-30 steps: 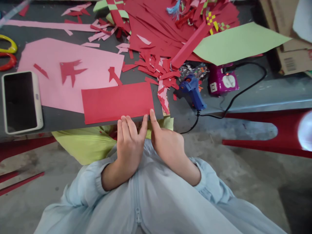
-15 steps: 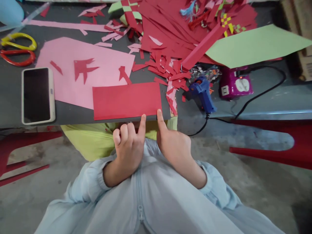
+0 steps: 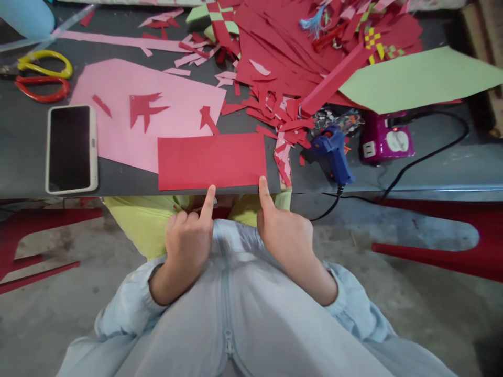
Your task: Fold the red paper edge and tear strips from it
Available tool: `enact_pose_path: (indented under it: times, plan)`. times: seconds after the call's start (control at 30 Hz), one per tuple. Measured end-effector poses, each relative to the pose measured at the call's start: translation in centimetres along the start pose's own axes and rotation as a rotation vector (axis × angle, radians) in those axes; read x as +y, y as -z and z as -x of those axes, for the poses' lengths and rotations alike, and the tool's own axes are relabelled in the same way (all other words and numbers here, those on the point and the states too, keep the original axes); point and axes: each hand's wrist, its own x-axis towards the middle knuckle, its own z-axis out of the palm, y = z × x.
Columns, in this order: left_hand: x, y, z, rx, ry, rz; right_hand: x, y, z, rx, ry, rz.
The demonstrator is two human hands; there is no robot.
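On the counter, red paper is laid at the near edge, touched by left hand and right hand, index fingers extended, nothing clamped. Probably light and creasable, it is best held by its edges.

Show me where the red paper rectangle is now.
In the head view, the red paper rectangle lies on the table just left of centre, overlapping the pink sheet, with the left hand and right hand pointing at its near edge.

Left hand and right hand each point one finger at red paper.
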Motion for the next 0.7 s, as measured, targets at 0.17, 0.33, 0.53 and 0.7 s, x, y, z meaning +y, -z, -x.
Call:
enact_pose_path:
  times: [0.17,0.33,0.53,0.7]
  plan:
    - [-0.5,0.3,0.2,-0.044,0.043,0.061,0.1,-0.3,0.1,0.029,0.009,-0.002]
    - [-0.5,0.3,0.3,-0.053,0.046,0.068,0.0,-0.4,0.1,0.026,0.003,0.007]
    - [-0.7,0.3,0.5,-0.025,0.069,0.026,-0.2,-0.1,0.0,0.012,-0.019,0.009]
    - [-1.3,0.5,0.9,-0.029,0.101,0.033,-0.5,0.1,0.1,-0.002,-0.032,0.003]
